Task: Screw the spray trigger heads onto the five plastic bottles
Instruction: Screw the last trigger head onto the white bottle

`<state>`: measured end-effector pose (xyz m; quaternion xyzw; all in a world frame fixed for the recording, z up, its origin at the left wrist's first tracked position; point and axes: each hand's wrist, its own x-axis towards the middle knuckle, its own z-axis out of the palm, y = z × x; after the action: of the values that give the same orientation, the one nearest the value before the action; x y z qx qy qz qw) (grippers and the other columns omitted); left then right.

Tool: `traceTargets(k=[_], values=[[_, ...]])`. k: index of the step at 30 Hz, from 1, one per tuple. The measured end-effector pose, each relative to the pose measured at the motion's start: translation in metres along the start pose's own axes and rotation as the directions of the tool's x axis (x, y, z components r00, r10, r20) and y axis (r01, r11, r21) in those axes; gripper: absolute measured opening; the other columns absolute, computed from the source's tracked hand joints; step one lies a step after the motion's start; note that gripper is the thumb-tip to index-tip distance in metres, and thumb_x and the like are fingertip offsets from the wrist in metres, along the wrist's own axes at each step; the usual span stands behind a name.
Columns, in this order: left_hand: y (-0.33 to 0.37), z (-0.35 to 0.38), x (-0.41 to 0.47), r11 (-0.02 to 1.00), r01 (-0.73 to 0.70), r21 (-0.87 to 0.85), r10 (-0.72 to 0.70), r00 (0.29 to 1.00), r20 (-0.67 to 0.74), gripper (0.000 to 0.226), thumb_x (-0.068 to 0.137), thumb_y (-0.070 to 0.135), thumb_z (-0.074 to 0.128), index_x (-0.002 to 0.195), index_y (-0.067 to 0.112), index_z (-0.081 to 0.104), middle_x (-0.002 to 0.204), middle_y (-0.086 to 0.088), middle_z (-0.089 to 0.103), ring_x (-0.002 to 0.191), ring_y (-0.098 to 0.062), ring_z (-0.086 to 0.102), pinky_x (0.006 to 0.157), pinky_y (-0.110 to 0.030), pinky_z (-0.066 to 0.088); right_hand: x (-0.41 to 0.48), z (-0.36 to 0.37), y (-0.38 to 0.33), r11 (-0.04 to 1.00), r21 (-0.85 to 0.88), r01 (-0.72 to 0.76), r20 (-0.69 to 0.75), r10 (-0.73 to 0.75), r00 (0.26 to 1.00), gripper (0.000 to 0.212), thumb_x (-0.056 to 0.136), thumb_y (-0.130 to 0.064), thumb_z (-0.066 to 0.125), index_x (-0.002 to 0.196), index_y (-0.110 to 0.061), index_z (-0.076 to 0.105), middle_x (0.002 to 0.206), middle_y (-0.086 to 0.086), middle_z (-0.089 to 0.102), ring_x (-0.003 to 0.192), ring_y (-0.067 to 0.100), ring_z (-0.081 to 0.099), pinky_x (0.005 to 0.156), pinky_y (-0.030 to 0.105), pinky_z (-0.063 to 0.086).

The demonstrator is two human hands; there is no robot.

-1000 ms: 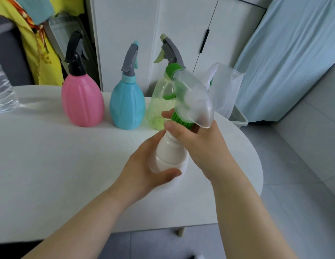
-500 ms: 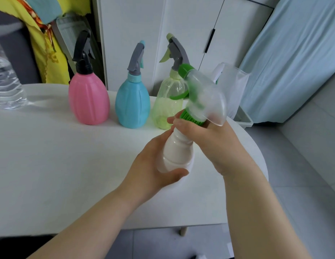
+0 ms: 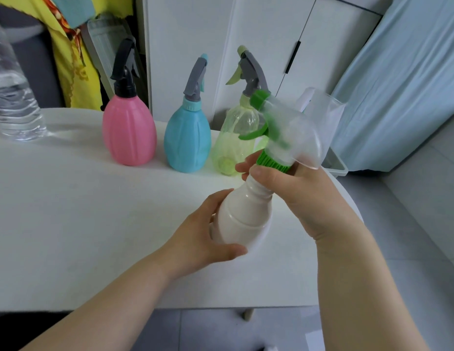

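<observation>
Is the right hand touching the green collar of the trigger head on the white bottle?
Touching. The head view shows the right hand pinching the ribbed green collar between thumb and fingers, atop the white bottle, with no gap.

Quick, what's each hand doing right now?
Left hand: grips the white bottle.
Right hand: fingers curled round the green collar of the clear trigger head.
</observation>
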<state>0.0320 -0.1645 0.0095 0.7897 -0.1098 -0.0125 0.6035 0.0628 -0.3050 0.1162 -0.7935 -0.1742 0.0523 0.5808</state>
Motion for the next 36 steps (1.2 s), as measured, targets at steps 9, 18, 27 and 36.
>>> traceTargets(k=[9, 18, 27, 36], values=[[0.001, 0.002, 0.001, 1.000, 0.007, -0.019, -0.008, 0.999, -0.035, 0.072, 0.049, 0.038, 0.076, 0.097, 0.066, 0.031, 0.104, 0.028, 0.052, 0.095, 0.018, 0.049, 0.067, 0.003, 0.041, -0.002, 0.004, 0.006, 0.998, 0.056, 0.006, -0.018, -0.005, 1.000, 0.011, 0.069, -0.024, 0.067, 0.069, -0.035, 0.067, 0.087, -0.007, 0.072, 0.088, 0.012, 0.066, 0.087, 0.034, 0.052], [-0.003, 0.002, 0.002, 1.000, 0.007, -0.018, -0.007, 1.000, -0.015, 0.077, 0.052, 0.033, 0.081, 0.099, 0.067, 0.031, 0.106, 0.030, 0.051, 0.096, 0.016, 0.051, 0.070, 0.000, 0.044, -0.005, -0.003, 0.009, 0.972, 0.183, 0.145, 0.035, -0.153, 0.988, 0.037, 0.068, -0.017, 0.062, 0.100, -0.034, 0.056, 0.089, -0.025, 0.069, 0.093, 0.000, 0.063, 0.076, 0.014, 0.050], [0.001, 0.006, 0.000, 1.000, -0.003, 0.000, 0.003, 0.997, -0.074, 0.073, 0.048, 0.040, 0.075, 0.103, 0.061, 0.030, 0.107, 0.031, 0.049, 0.098, 0.007, 0.053, 0.077, -0.011, 0.048, -0.008, -0.001, 0.006, 0.971, 0.121, 0.205, -0.190, -0.180, 0.965, 0.027, 0.061, -0.016, 0.069, 0.080, -0.032, 0.058, 0.072, -0.017, 0.068, 0.073, 0.002, 0.062, 0.070, 0.019, 0.052], [-0.002, 0.007, 0.000, 1.000, 0.002, -0.012, -0.003, 0.997, -0.073, 0.077, 0.051, 0.033, 0.081, 0.103, 0.059, 0.031, 0.108, 0.028, 0.050, 0.095, 0.001, 0.056, 0.076, -0.018, 0.050, -0.007, 0.021, 0.017, 0.996, 0.037, 0.075, -0.249, -0.064, 0.967, 0.040, 0.068, -0.029, 0.067, 0.103, -0.012, 0.056, 0.097, 0.008, 0.065, 0.080, 0.009, 0.059, 0.066, 0.012, 0.046]])
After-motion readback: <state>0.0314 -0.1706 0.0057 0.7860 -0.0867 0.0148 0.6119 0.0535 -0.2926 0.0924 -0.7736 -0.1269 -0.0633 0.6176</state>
